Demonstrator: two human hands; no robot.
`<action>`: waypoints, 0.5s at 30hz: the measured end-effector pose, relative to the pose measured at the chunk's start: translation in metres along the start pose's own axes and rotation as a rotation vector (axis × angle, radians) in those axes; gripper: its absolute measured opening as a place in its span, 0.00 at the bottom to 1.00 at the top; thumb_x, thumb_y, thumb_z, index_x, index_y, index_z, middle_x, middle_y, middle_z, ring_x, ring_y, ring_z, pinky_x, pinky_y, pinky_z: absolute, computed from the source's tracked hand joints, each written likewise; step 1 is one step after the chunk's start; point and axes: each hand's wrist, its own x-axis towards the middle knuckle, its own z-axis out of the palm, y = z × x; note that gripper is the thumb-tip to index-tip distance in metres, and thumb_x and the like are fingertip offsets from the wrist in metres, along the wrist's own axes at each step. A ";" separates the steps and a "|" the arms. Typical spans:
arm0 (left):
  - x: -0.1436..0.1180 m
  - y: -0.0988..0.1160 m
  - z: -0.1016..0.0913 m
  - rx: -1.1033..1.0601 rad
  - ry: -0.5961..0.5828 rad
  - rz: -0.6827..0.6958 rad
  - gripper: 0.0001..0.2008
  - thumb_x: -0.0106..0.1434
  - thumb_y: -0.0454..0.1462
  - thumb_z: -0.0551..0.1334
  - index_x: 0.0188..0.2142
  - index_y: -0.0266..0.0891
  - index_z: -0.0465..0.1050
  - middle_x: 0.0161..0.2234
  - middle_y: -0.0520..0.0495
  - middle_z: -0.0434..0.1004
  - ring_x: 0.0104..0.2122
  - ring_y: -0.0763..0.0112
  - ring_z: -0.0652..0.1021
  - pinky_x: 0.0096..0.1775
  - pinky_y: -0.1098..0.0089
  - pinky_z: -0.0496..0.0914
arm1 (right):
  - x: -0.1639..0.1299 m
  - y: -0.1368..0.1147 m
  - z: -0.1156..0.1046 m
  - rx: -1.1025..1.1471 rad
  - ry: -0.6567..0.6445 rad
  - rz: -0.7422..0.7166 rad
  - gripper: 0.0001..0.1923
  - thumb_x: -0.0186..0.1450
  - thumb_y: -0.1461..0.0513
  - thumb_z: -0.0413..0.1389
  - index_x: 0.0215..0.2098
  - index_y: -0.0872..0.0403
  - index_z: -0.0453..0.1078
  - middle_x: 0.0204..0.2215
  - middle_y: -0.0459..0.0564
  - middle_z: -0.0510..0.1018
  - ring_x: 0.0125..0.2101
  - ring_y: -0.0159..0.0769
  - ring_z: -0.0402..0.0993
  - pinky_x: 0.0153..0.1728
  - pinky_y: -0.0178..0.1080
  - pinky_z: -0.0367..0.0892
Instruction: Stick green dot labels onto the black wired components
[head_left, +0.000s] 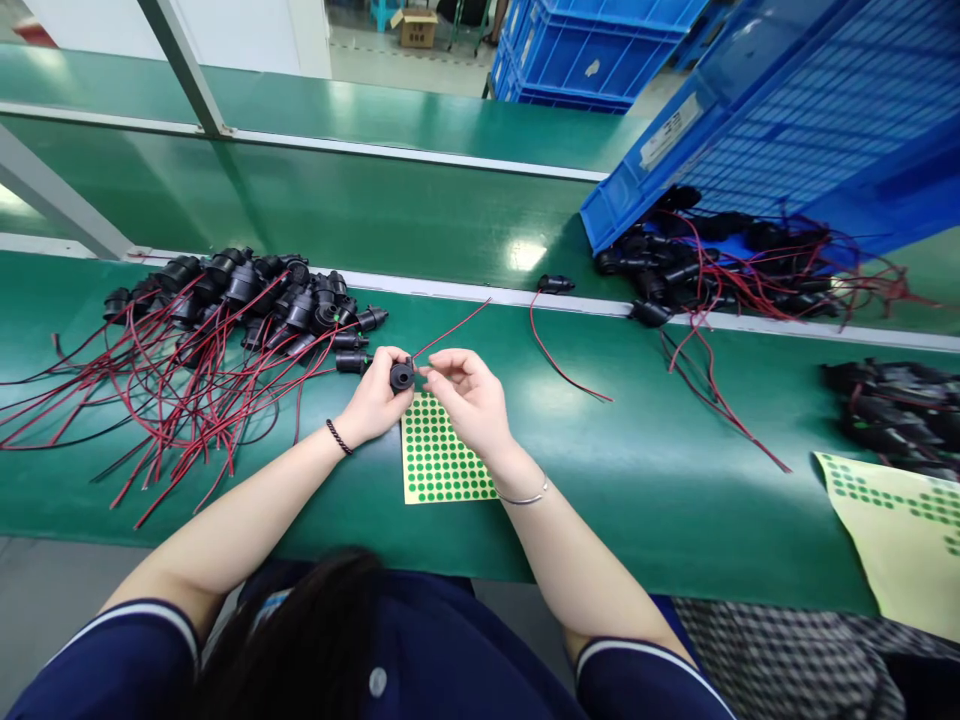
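I see my left hand [375,395] pinching a small black round part [401,376] between thumb and fingers, just above the top edge of a yellow sheet of green dot stickers [439,455] that lies flat on the green desk [637,480]. A red wire [450,332] runs up and to the right from the part. My right hand [469,395] sits just beside the part, fingertips brought together at its right side; whether they pinch a sticker or only touch the part I cannot tell.

To my left lies a heap of black parts with red and black leads [225,330], the wires fanned out across the desk toward the edge. At upper right a blue plastic crate [750,110] is tipped on its side, and more black wired parts [705,265] spill from its open mouth onto the desk. One loose part with a red lead [555,285] lies apart between the crate and my hands. At far right sits another dark pile of parts [892,405], with a second sticker sheet [900,530] just in front of it. More blue crates [585,50] are stacked beyond the desk.
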 end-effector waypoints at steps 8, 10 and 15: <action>0.001 -0.003 -0.004 0.029 -0.062 0.022 0.17 0.53 0.28 0.59 0.41 0.42 0.60 0.39 0.50 0.69 0.37 0.69 0.75 0.40 0.67 0.70 | 0.005 -0.006 -0.010 -0.001 -0.141 0.111 0.10 0.58 0.56 0.64 0.29 0.53 0.72 0.40 0.51 0.77 0.41 0.37 0.76 0.47 0.44 0.74; 0.001 -0.004 -0.004 0.052 -0.074 0.033 0.17 0.53 0.27 0.59 0.42 0.42 0.60 0.39 0.49 0.69 0.38 0.69 0.75 0.41 0.66 0.71 | 0.005 -0.006 -0.010 -0.021 -0.134 0.110 0.08 0.57 0.58 0.63 0.28 0.54 0.72 0.40 0.51 0.77 0.39 0.36 0.76 0.44 0.43 0.74; 0.001 -0.003 -0.004 0.099 -0.093 0.070 0.16 0.55 0.28 0.60 0.42 0.42 0.60 0.40 0.48 0.70 0.39 0.68 0.74 0.42 0.65 0.70 | 0.004 -0.005 -0.008 -0.045 -0.128 0.118 0.06 0.56 0.60 0.63 0.27 0.54 0.73 0.39 0.51 0.77 0.37 0.35 0.77 0.41 0.42 0.76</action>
